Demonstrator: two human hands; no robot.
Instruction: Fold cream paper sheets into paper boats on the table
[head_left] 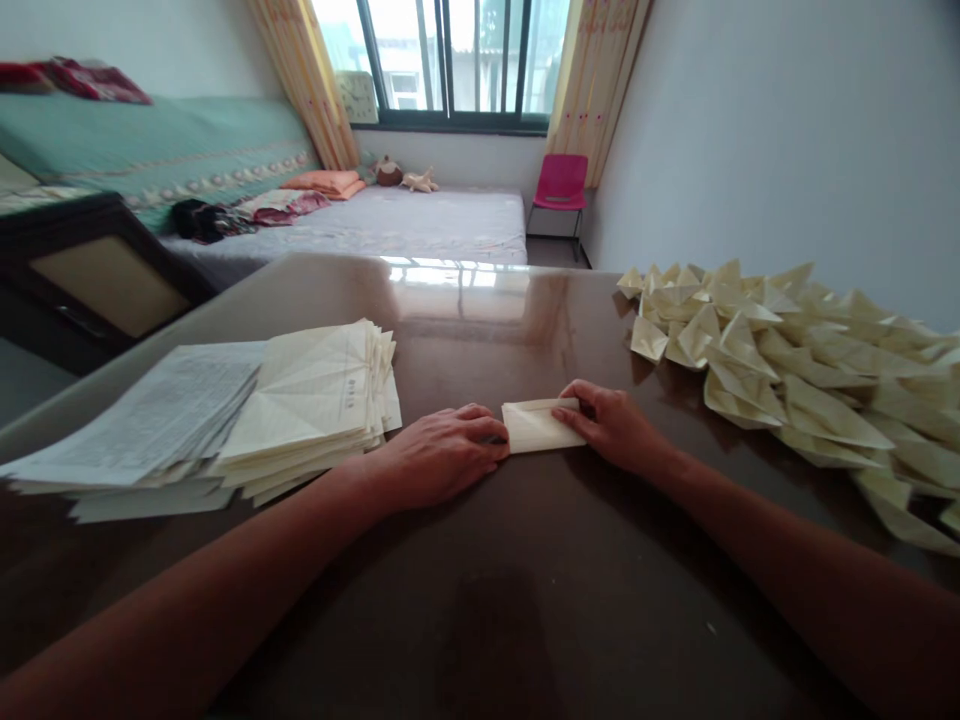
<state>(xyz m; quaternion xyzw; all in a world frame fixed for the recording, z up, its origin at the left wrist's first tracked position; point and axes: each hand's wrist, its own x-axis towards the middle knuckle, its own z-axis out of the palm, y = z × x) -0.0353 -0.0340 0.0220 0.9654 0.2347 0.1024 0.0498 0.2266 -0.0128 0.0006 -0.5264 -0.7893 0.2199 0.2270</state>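
Note:
A small cream sheet of paper (538,428), folded into a flat rectangle, lies on the glossy brown table in front of me. My right hand (611,425) pinches its upper right end between thumb and bent fingers. At the left edge of the paper is my left hand (450,450), its fingers curled and pressed together against that edge; the thumb side is partly hidden. Left of this hand sits a stack of creased cream paper (307,390). Several folded paper boats (795,370) are heaped on the right side of the table.
Printed sheets (150,410) fan out beneath and left of the cream stack. The table (480,600) reflects the window. Beyond its far edge stand a bed (450,220) and a pink chair (561,183); a dark cabinet (97,270) is at left.

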